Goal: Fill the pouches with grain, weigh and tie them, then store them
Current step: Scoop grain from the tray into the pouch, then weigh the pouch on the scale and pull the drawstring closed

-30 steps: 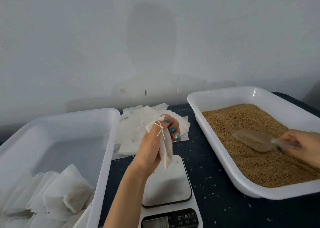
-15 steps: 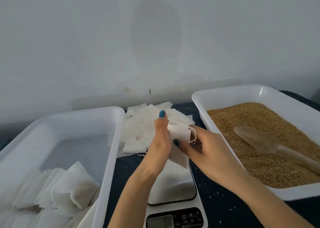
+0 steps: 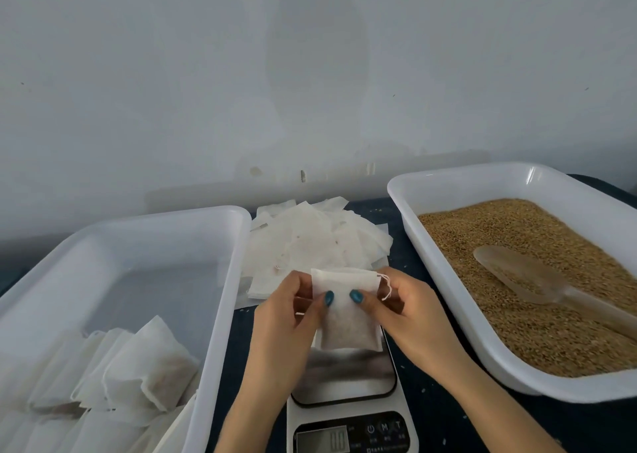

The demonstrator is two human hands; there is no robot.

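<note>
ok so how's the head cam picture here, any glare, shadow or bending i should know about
Head view: light soft and flat; a faint shadow on the wall; small glare on the far corner of the grain tray; the wide angle bows the rim of the left tray; the scale display is too blurred to read; the pouch looks sharp.

White pouch point(image 3: 346, 309) upright, apparently part-filled

Plain pale grey-white wall point(image 3: 138, 73) fills the top half, evenly lit w/ soft diffuse light, a faint blurry shadow point(image 3: 317, 66) at its centre, a few small chips point(image 3: 302, 176) & scuffs near its base, where it meets a dark navy desk point(image 3: 593, 428).
</note>
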